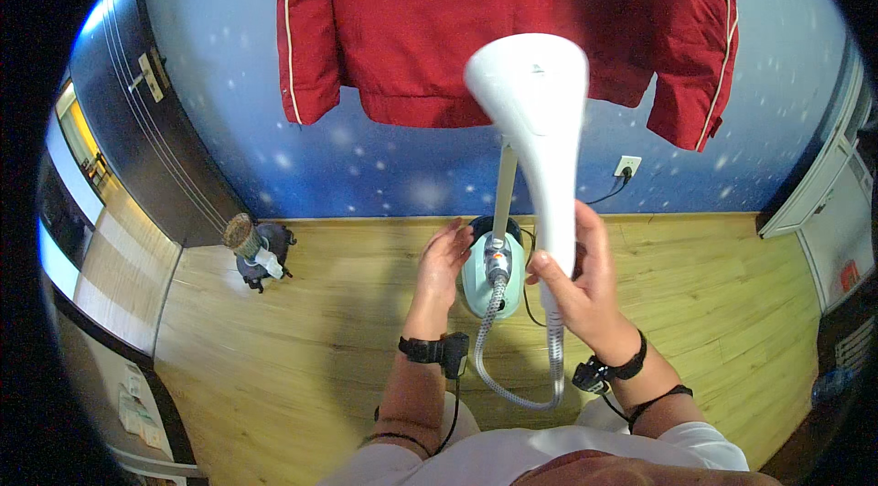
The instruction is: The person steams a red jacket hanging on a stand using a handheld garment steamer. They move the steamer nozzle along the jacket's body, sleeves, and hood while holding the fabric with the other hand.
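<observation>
My right hand grips the lower handle of a white garment steamer head, held upright with its wide end up. Behind that end hangs a red jacket with pale piping on the sleeves; whether they touch I cannot tell. A grey braided steam hose loops from the handle down and back to the mint-green steamer base on the floor. From the base rises a pole, its top hidden by the steamer head and jacket. My left hand is empty, its fingers extended just left of the base.
A blue speckled wall stands behind the jacket, with a plugged-in wall socket at right. On the wooden floor, a small dark wheeled stand sits near the dark door. White cabinet doors border the right side.
</observation>
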`<state>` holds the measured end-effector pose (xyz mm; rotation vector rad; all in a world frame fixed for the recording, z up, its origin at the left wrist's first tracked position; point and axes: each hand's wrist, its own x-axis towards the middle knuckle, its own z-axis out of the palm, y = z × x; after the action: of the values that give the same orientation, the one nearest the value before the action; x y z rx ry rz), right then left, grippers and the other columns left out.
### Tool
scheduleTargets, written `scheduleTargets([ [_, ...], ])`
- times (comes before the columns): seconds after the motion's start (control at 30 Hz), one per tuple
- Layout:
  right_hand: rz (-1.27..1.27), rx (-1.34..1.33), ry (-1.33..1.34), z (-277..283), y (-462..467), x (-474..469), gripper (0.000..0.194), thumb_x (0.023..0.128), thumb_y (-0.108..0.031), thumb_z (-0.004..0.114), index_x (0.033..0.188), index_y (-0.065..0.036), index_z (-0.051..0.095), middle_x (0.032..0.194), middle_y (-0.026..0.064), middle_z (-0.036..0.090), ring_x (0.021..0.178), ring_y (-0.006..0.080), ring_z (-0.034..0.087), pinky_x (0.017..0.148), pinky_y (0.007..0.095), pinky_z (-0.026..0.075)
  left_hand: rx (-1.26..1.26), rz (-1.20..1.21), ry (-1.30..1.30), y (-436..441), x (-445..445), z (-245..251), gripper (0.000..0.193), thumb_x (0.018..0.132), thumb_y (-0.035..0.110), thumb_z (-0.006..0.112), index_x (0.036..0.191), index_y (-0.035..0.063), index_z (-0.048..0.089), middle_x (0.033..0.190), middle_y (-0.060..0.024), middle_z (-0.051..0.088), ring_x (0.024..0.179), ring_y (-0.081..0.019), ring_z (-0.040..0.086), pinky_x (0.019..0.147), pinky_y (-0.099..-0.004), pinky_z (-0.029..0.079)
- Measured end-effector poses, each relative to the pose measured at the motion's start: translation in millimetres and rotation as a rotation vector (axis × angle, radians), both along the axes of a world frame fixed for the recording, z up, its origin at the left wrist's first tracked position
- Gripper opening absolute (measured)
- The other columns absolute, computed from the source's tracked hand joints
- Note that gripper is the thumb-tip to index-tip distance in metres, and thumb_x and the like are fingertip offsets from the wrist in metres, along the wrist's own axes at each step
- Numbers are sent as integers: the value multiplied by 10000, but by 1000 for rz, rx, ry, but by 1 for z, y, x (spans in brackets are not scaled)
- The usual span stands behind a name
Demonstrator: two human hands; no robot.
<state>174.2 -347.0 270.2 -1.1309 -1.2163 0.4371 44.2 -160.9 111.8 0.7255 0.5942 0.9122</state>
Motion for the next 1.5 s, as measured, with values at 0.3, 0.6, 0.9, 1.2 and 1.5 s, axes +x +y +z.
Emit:
scheduleTargets([
  [0.3, -125, -14, -104, 19, 92, -35, 567, 965, -149, 749, 1426, 30, 472, 1031, 124, 690, 709, 119, 660, 571, 279, 535, -358, 245, 3, 27, -29, -60, 332, 1036, 305, 534, 1223, 80, 692, 1088, -35, 707, 1006, -168, 628, 905, -316, 477],
  [0.6, -149, 174, -110, 92, 138, -37, 506, 993, -172, 738, 1391, 21, 493, 1018, 79, 675, 693, 102, 638, 561, 264, 529, -420, 203, -109, 30, -22, -75, 287, 1057, 338, 529, 1059, 83, 662, 921, -45, 693, 808, -191, 639, 731, -310, 492],
  [0.9, -81, 73, -76, 58, 136, -39, 520, 998, -173, 727, 1425, 0, 485, 1026, 68, 661, 690, 102, 633, 580, 268, 540, -518, 162, -105, 32, -32, -71, 387, 1084, 417, 536, 795, 160, 536, 698, 16, 534, 560, -96, 456, 478, -251, 343],
  [1.2, -75, -66, -108, -19, 101, -45, 550, 996, -144, 713, 1460, 15, 464, 1071, 112, 682, 673, 92, 637, 574, 269, 522, -478, 241, -170, 29, -38, -59, 435, 1099, 420, 498, 730, 196, 448, 602, 61, 406, 485, -89, 339, 455, -274, 250],
  [1.5, -111, 32, -107, 29, 116, -36, 545, 985, -160, 737, 1440, 13, 493, 991, 75, 689, 671, 99, 650, 547, 273, 529, -500, 289, -138, 25, -39, -55, 368, 1074, 370, 530, 770, 163, 519, 673, 42, 464, 569, -92, 408, 528, -258, 332],
])
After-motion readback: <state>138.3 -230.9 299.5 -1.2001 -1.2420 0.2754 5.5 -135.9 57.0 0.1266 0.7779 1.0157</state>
